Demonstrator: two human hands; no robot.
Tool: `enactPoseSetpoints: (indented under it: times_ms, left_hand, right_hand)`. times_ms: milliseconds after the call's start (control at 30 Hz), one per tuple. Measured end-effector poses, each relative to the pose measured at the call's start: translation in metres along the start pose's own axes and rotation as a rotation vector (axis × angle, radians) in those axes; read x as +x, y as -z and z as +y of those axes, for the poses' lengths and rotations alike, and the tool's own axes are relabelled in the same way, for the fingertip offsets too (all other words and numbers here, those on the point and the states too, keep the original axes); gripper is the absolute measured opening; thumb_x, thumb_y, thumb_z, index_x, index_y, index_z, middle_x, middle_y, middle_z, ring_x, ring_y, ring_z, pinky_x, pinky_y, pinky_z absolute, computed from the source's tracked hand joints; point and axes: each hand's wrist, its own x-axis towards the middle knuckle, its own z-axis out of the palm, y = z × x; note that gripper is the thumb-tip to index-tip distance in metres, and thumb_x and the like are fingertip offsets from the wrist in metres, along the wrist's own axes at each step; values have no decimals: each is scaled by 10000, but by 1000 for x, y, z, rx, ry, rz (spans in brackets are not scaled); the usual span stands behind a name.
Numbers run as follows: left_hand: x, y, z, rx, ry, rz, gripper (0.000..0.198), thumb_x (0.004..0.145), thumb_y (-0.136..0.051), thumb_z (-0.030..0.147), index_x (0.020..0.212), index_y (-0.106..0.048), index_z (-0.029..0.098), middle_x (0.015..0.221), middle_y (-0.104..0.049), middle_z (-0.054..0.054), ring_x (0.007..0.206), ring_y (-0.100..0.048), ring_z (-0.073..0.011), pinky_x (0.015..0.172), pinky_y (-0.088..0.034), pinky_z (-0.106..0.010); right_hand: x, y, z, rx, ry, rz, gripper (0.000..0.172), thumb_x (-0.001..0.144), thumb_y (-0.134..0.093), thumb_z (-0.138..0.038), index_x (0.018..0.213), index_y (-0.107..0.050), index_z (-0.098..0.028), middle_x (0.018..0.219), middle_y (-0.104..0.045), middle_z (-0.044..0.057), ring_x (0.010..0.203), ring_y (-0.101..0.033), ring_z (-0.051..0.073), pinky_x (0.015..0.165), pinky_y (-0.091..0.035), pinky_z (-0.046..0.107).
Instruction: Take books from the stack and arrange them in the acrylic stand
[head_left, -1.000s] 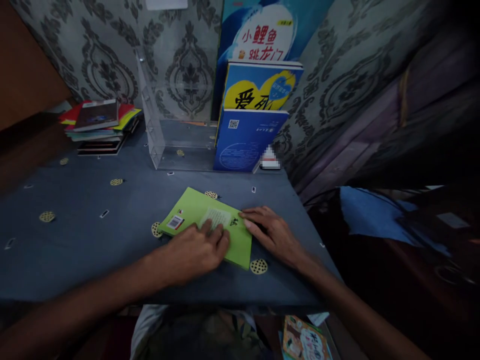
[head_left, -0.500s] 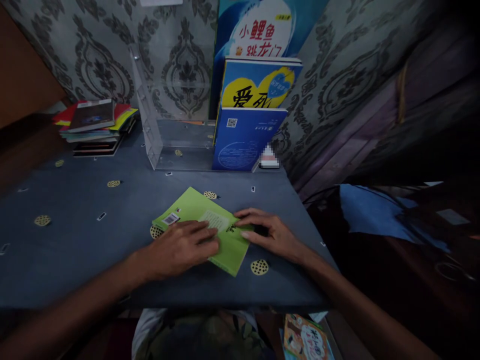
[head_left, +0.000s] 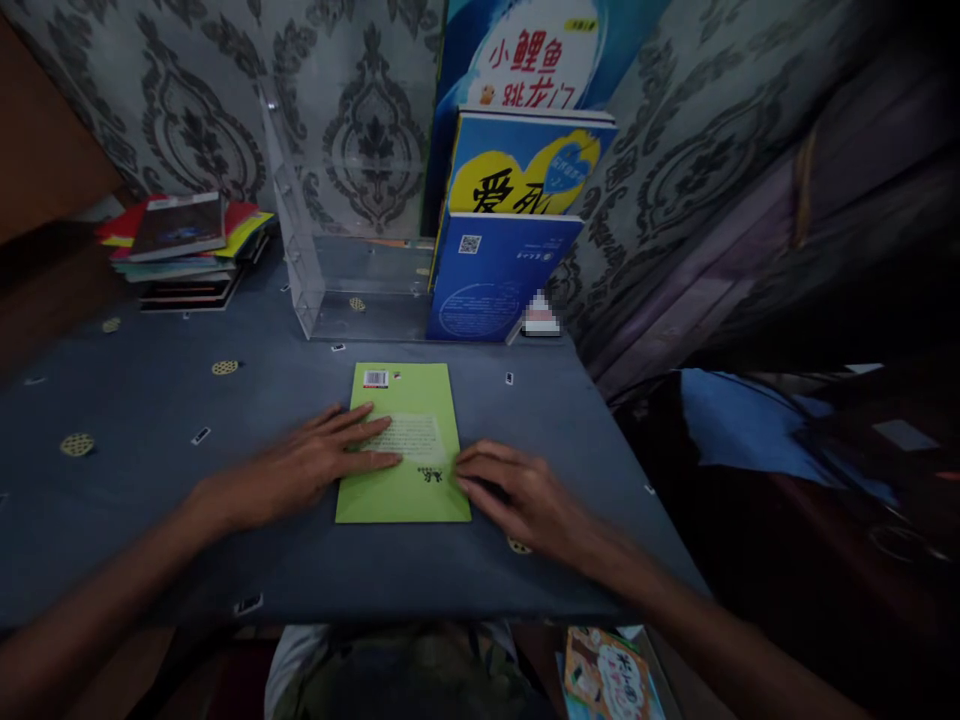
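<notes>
A thin green book (head_left: pixel 405 500) lies flat on the table in front of me, its barcode at the far end and a pale text block in the middle. My left hand (head_left: pixel 315 460) rests on its left side with the fingers spread across the cover. At the right edge, my right hand (head_left: pixel 517 495) has its thumb and fingertips drawn together against the book. Beyond the book stands a clear plastic rack (head_left: pixel 304 285). Its right side holds a blue book (head_left: pixel 499 275), a yellow-and-blue book (head_left: pixel 480 160) and a larger teal book (head_left: pixel 547 50).
A stack of books (head_left: pixel 184 250) lies at the back left of the patterned table cloth (head_left: pixel 150 520). Below the front edge, at right, is an orange picture book (head_left: pixel 611 675). A blue cloth (head_left: pixel 750 415) hangs beyond the table's right side.
The green book has turned from a slant to nearly square with the table edge. My left hand has moved left, its fingers spreading; my right hand has come slightly nearer to me.
</notes>
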Motion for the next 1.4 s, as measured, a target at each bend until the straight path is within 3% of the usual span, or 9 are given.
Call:
enactPoseSetpoints:
  times_ms: [67,167,300,433,633,767,1000,1200,1400]
  left_hand:
    - [8,-2,-4,7,44,76,672,947,-402,16,1532,-429,347,1647,-395,-15,1528,-350,-240,1230,-349,-480]
    - [23,-8,-12,54,215,218,399,1054,-396,250,1422,-543,198,1533,-535,-118,1426,-494,-284,1172,-429,-482]
    - [37,-21,-22,80,293,354,407,1047,-403,324,1396,-531,158,1479,-563,-161,1401,-514,-303,1136,-471,-496]
    - [39,-29,-25,88,254,425,396,1044,-373,289,1361,-558,140,1358,-638,-166,1308,-587,-297,1109,-496,-496]
    - [37,-30,-25,128,281,434,462,1053,-351,324,1440,-523,137,1482,-572,-168,1383,-537,-309,1107,-502,-496]
    - [37,-32,-26,142,295,419,459,1049,-340,331,1398,-575,149,1472,-592,-154,1393,-535,-302,1125,-491,-496]
    - [36,-31,-26,144,317,391,452,1048,-328,336,1389,-575,173,1500,-571,-141,1401,-530,-299,1117,-494,-500]
    - [38,-24,-27,145,335,303,503,1062,-287,375,1444,-529,153,1541,-528,-154,1439,-490,-285,1153,-450,-499]
    - [48,-13,-31,162,344,225,474,1039,-289,286,1423,-534,153,1531,-538,-158,1442,-481,-300,1148,-429,-549]
  right_hand:
    - [22,-6,2,-88,25,56,228,1029,-489,-200,1022,-716,-173,986,-725,115,906,-709,232,799,-601,375]
    - [64,-24,6,-184,76,10,294,1027,-474,-201,1258,-652,-162,1213,-706,158,1146,-657,278,994,-560,479]
    - [111,-50,11,-202,75,-50,478,1025,-407,-204,1487,-453,-88,1547,-490,217,1470,-426,295,1201,-397,533]
    - [129,-60,15,-182,54,-104,519,1038,-320,-195,1534,-369,-49,1591,-427,240,1516,-368,288,1254,-321,521]
    - [126,-54,27,-177,6,-83,542,1064,-353,-333,1543,-367,-80,1589,-443,218,1524,-361,288,1263,-302,534]
    - [119,-44,37,-219,-85,-79,541,1042,-382,-283,1517,-399,-25,1569,-458,252,1509,-384,310,1264,-294,539]
    - [91,-18,63,-233,-149,-42,520,1046,-321,-283,1520,-428,-97,1552,-507,191,1465,-458,282,1252,-307,557]
    - [72,-4,77,-184,-150,73,491,1069,-305,-339,1486,-507,-176,1441,-632,131,1338,-590,277,1167,-423,555]
    - [54,2,75,-43,-174,115,471,1070,-337,-354,1483,-505,-202,1431,-642,120,1316,-613,268,1107,-492,524]
